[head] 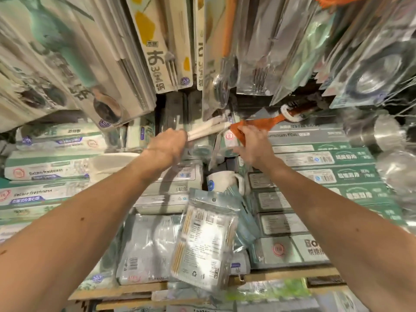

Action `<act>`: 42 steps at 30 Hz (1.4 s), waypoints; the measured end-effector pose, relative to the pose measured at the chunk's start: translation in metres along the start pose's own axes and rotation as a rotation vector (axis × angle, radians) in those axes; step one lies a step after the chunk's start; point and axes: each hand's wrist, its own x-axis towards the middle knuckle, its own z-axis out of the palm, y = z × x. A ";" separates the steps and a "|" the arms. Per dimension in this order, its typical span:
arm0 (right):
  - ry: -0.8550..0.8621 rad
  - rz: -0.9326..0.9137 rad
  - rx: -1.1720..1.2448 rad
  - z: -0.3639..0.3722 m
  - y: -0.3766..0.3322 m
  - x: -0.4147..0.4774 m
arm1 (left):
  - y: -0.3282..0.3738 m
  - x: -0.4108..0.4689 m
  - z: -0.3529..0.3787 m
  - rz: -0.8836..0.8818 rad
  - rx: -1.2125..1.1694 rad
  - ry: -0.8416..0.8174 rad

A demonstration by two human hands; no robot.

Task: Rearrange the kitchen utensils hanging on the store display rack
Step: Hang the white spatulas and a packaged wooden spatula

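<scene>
At the back edge of the shelf (281,276): both hands meet under the hanging cutlery packs (258,64), and the utensils being sorted are there, above the stacked foil boxes (315,154).
Left hand (167,145): curled round the near ends of two white handles (209,130), which lie side by side.
Right hand (252,143): pinching the broad blade of an orange spatula (267,123). Blur hides the exact lie of the fingers.
White handles, axis: long axis runs from the left hand up and to the right, with the far tips pointing at the spatula's blade and almost touching it.
Orange spatula, axis: blade at the right hand, thin neck slanting up and right toward the rack's back, where it seems to join a dark grip with a white ring.
Handling: probably light and stiff along the shafts. The blade looks soft and likely to bend, so the neck or grip would make a surer hold — the wrapped packs may be slippery.
Front edge: a loose pack of wooden sticks (204,239) lies tilted there.
</scene>
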 end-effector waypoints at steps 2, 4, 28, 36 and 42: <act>0.078 -0.034 -0.016 0.002 0.002 -0.004 | 0.003 0.003 0.002 -0.018 -0.091 -0.074; 0.128 -0.066 -0.009 0.003 0.000 -0.007 | 0.005 0.003 -0.001 -0.037 -0.164 -0.115; 0.191 0.053 0.840 -0.102 0.014 -0.250 | 0.119 -0.171 0.010 -0.119 -1.123 -0.221; -0.270 0.526 1.584 -0.196 0.051 -0.223 | 0.190 -0.267 -0.017 0.004 -1.061 -0.034; -0.043 0.179 1.402 -0.253 0.051 -0.268 | 0.246 -0.319 -0.058 0.035 -1.157 0.179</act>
